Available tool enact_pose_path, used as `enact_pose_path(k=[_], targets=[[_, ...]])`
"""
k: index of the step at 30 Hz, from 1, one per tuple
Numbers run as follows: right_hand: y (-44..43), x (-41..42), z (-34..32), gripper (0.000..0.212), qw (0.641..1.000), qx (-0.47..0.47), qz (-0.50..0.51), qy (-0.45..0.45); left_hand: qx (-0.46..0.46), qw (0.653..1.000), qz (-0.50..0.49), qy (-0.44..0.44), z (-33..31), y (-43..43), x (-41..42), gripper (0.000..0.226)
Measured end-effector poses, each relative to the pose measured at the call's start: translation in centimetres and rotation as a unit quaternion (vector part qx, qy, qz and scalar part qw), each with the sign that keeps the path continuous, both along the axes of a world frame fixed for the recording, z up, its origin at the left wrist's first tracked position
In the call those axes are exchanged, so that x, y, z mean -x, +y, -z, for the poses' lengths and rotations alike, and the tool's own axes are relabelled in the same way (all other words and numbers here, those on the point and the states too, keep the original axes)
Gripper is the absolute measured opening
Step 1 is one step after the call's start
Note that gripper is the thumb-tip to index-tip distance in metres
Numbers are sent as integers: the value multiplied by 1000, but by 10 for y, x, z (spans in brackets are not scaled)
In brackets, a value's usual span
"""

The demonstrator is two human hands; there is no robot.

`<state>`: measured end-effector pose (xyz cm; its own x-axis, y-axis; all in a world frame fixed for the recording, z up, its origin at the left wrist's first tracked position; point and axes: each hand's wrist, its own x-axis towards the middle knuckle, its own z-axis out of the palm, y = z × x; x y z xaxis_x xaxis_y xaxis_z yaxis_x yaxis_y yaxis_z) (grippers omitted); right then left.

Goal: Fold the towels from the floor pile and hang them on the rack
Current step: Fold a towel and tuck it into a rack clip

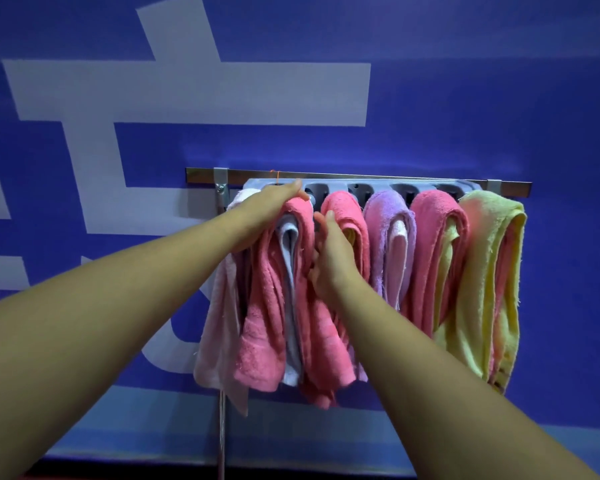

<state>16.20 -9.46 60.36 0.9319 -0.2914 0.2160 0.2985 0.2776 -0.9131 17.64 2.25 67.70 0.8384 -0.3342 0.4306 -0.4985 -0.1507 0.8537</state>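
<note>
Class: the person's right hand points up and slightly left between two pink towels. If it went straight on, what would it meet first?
Probably the grey rack above: the right hand points up the gap between the pink towel and its neighbour. Depth is unclear, so it may brush a towel first.

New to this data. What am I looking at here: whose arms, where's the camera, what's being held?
There is no robot: one picture from a camera worn on a person's head, looking forward, so the two bare arms are theirs. On a blue wall a rack carries folded towels: pale pink, pink, purple and yellow. The left hand lies over the top of a pink towel at the rack. The right hand presses flat against the same towel's side, fingers straight. The floor pile is out of view.
</note>
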Motion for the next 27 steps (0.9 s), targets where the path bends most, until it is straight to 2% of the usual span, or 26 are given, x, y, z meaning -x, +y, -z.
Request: enact_pose_path(k=[3,4,5,6,8,10,12,14,18,20,23,27], targets=[[-5,4,-7,77,998,59,-18,24,57,998,5,26,6,-8,4,33],[-5,7,-11,73,996,90,-2,19,90,995,10,37,9,-11,3,30],[-5,11,-13,60,992,129,8,-5,123,991,14,47,12,-13,3,30],[-4,11,-14,50,984,172,21,-46,152,987,13,58,15,-13,0,38],[-6,11,-19,47,963,244,31,-106,177,981,11,73,23,-8,-4,60],[-5,13,-26,48,949,283,35,-132,144,988,-8,62,30,-4,-6,72],[-2,8,-32,52,962,250,1,-107,106,992,-55,35,35,-1,-10,77],[4,7,-40,61,976,202,-26,-75,130,988,-66,46,36,-4,-7,72],[3,-4,-42,74,985,154,-10,-71,209,968,59,126,35,-14,4,64],[0,-6,-40,74,986,150,-13,-74,229,962,80,127,33,-16,1,67],[-5,-13,-35,68,983,161,-16,-82,256,953,78,139,30,-17,1,84],[-7,-15,-33,63,978,192,-23,-78,246,957,66,138,48,-13,-6,73]])
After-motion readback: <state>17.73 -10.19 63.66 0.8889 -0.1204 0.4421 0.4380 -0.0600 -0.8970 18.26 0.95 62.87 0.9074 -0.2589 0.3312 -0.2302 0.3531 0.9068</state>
